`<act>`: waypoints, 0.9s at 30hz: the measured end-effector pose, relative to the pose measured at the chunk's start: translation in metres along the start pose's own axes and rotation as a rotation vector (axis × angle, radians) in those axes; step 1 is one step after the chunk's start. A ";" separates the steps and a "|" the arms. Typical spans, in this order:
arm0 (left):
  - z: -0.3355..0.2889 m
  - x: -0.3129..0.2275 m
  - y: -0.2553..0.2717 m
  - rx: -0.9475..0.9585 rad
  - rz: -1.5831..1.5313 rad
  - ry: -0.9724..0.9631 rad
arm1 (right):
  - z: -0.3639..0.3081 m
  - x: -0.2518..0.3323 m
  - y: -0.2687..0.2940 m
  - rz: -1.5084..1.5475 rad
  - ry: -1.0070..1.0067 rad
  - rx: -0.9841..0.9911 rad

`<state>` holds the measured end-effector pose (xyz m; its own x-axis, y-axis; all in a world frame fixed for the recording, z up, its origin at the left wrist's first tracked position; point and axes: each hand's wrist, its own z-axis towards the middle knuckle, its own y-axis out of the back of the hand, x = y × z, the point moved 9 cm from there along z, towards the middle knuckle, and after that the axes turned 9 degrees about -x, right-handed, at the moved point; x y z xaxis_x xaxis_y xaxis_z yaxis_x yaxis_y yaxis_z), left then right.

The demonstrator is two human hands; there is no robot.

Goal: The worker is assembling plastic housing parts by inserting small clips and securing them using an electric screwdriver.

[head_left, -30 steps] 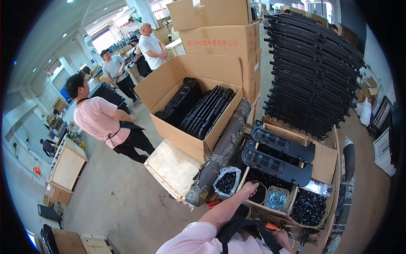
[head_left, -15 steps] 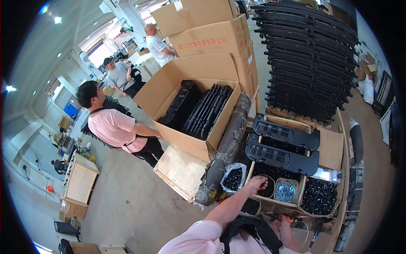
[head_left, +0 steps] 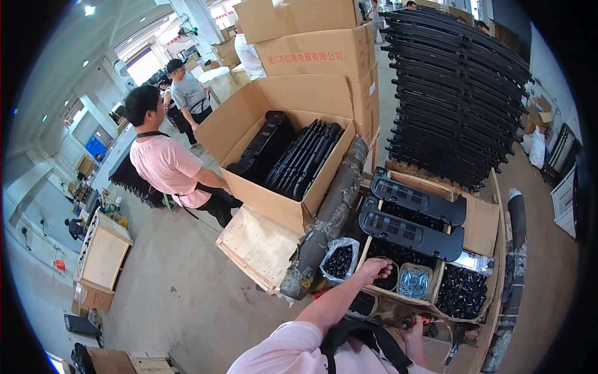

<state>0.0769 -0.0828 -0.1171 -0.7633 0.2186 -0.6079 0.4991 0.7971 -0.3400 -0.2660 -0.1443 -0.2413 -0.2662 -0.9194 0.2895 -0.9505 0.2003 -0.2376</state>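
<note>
Fingers of your left hand [head_left: 375, 268] are curled down into the small round tub of black parts [head_left: 387, 280], closed as if pinching some up, though what they hold is hidden under the knuckles. Your right hand [head_left: 413, 325] is low by your chest, wrapped around a tool with an orange band [head_left: 425, 320]. Just right of the tub sits the bin of silvery screws [head_left: 413, 282], then the bin of black knobs [head_left: 461, 292]. Behind them, 2 black vented panels [head_left: 411, 234] lie across the carton tray [head_left: 481, 224]. Judging from this, you're at the picking stage: parts are being gathered, nothing looks fastened yet, and the panels look untouched.
</note>
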 end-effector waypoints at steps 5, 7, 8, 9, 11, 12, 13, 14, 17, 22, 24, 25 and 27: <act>-0.006 -0.005 -0.006 0.056 0.029 -0.030 | -0.066 0.022 -0.024 0.071 -0.180 0.455; -0.007 -0.005 -0.005 0.043 0.050 -0.022 | -0.110 0.036 -0.032 0.109 0.056 0.267; -0.007 -0.007 -0.007 0.051 0.051 -0.026 | -0.136 0.036 -0.041 0.111 0.064 0.271; -0.007 -0.009 -0.008 0.053 0.046 -0.026 | -0.161 0.039 -0.049 0.112 0.100 0.255; -0.008 -0.007 -0.010 0.057 0.038 -0.019 | -0.199 0.040 -0.057 0.115 0.140 0.239; -0.009 -0.007 -0.009 0.060 0.038 -0.023 | -0.215 0.044 -0.066 0.052 0.224 0.292; -0.009 -0.007 -0.006 0.056 0.011 -0.027 | -0.232 0.049 -0.076 -0.012 0.306 0.345; -0.009 -0.009 -0.005 0.053 -0.016 -0.031 | -0.250 0.050 -0.085 -0.010 0.310 0.348; -0.021 -0.016 -0.010 0.074 -0.063 -0.044 | -0.309 0.087 -0.133 -0.211 0.641 0.499; -0.047 -0.022 -0.020 0.117 -0.198 -0.022 | -0.365 0.123 -0.203 -0.822 1.273 0.644; -0.060 -0.021 -0.029 0.175 -0.287 -0.035 | -0.350 0.129 -0.213 -0.778 1.245 0.636; -0.065 -0.018 -0.031 0.175 -0.289 -0.035 | -0.342 0.130 -0.219 -0.734 1.215 0.630; -0.071 -0.012 -0.035 0.156 -0.395 0.008 | -0.335 0.133 -0.228 -0.682 1.185 0.630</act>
<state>0.0392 -0.0734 -0.0472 -0.9112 -0.0818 -0.4037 0.2229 0.7262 -0.6504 -0.1380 -0.1990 0.1616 -0.0784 0.0861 0.9932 -0.8013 -0.5982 -0.0114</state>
